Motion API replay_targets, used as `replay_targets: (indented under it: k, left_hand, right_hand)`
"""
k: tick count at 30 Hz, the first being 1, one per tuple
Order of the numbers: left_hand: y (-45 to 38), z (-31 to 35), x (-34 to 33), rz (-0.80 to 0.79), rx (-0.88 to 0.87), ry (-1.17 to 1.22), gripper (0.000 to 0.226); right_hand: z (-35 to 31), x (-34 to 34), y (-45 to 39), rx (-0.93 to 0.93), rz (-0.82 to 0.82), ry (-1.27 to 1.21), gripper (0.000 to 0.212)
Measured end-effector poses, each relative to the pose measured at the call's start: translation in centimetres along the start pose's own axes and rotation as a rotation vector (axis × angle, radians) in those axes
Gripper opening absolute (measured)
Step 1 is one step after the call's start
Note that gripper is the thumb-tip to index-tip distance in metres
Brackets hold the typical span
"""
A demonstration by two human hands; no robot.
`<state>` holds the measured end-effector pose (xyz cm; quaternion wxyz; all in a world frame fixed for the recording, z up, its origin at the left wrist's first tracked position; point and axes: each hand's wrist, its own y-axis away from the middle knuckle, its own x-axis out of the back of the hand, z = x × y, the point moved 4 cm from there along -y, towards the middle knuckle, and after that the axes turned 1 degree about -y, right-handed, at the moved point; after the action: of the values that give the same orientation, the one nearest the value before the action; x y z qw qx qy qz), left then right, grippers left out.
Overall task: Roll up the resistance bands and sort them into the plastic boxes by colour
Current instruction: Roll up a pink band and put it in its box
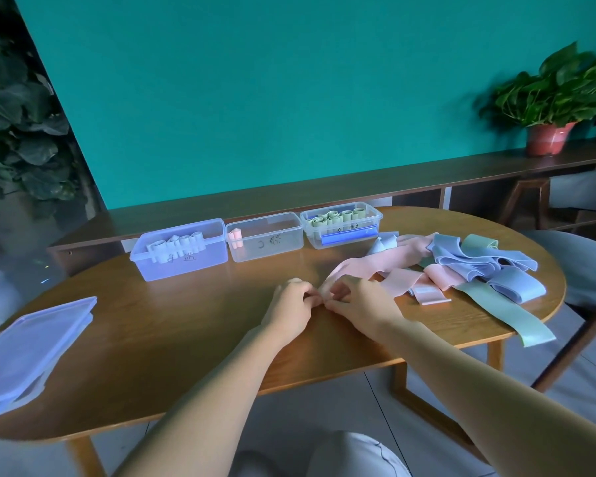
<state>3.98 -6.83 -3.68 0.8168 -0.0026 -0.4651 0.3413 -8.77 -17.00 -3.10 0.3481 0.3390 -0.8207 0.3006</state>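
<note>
Pink resistance band (365, 266) lies stretched across the middle of the wooden table (152, 339), its near end pinched between both hands at table centre, its far length running off toward 2 o'clock into the loose pile of bands (479, 266). Left hand (289, 304): fingers curled tight, tips closed on the band's end, knuckles up. Right hand (355, 301): fingers likewise curled in, thumb and forefinger nipping the same end just beside the left fingertips; the two hands touch or nearly touch over the band. Whether a roll has started under the fingers cannot be told, since the end is hidden by them. Pile at 2 to 3 o'clock: blue, pink and green bands tangled flat, one green band (516, 318) trailing over the table edge at 4 o'clock. Three clear plastic boxes in a row at 12 o'clock, side by side. Left box (181, 263), at 11 o'clock, holds several pale rolls standing together; colour reads whitish-blue through the tinted wall. Middle box (265, 249) holds one pink roll (235, 237) against its left wall. Right box (341, 235), at 1 o'clock, holds several green rolls (338, 216) and carries a blue strip on its front. Handwritten marks on the box fronts, too blurred to read. Stack of box lids (31, 352) at 9 o'clock, at the table's left edge. Potted plant (551, 98) on the ledge far off at 2 o'clock, against the teal wall.
</note>
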Motion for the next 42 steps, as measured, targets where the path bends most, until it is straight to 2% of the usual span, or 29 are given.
replay_targets:
  k: [4, 9, 16, 19, 22, 25, 28, 31, 33, 37, 42]
  left_hand:
    - [0.4, 0.2, 1.6, 0.037, 0.029, 0.102, 0.014]
    - [0.2, 2.0, 6.4, 0.124, -0.013, 0.15, 0.016]
    - [0.4, 6.4, 15.1, 0.308, -0.136, 0.116, 0.015]
    - [1.1, 7.6, 18.1, 0.35, -0.157, 0.111, 0.013]
    - [2.1, 8.5, 20.6, 0.368, -0.17, 0.088, 0.014]
    - [3.6, 9.1, 23.1, 0.405, -0.166, 0.075, 0.015]
    - [5.2, 9.6, 25.3, 0.423, -0.162, 0.047, 0.015]
    - [7.2, 10.3, 27.3, 0.446, -0.165, 0.011, 0.013]
    - [8.4, 10.8, 28.6, 0.459, -0.171, 0.006, 0.012]
    - [10.7, 11.3, 30.8, 0.397, -0.181, 0.041, 0.011]
    - [11.9, 11.4, 31.8, 0.34, -0.135, 0.028, 0.004]
  right_hand:
    - [-1.8, 0.9, 0.4, 0.026, 0.036, -0.079, 0.034]
    - [-5.7, 3.8, -0.4, 0.195, 0.172, -0.156, 0.037]
    - [-12.3, 9.3, -1.8, 0.321, 0.266, -0.219, 0.007]
    - [-14.5, 11.0, -1.8, 0.304, 0.245, -0.287, 0.006]
    - [-16.4, 12.0, -1.2, 0.305, 0.185, -0.393, 0.019]
    - [-18.2, 12.5, -0.1, 0.357, 0.125, -0.473, 0.02]
    - [-20.0, 12.5, 1.0, 0.364, 0.104, -0.509, 0.02]
    - [-22.1, 12.5, 2.1, 0.396, 0.084, -0.521, 0.028]
    - [-23.4, 12.8, 2.8, 0.43, 0.088, -0.519, 0.022]
    - [-25.1, 13.6, 3.8, 0.461, 0.078, -0.577, 0.017]
    - [-26.0, 13.9, 4.6, 0.486, -0.027, -0.632, 0.017]
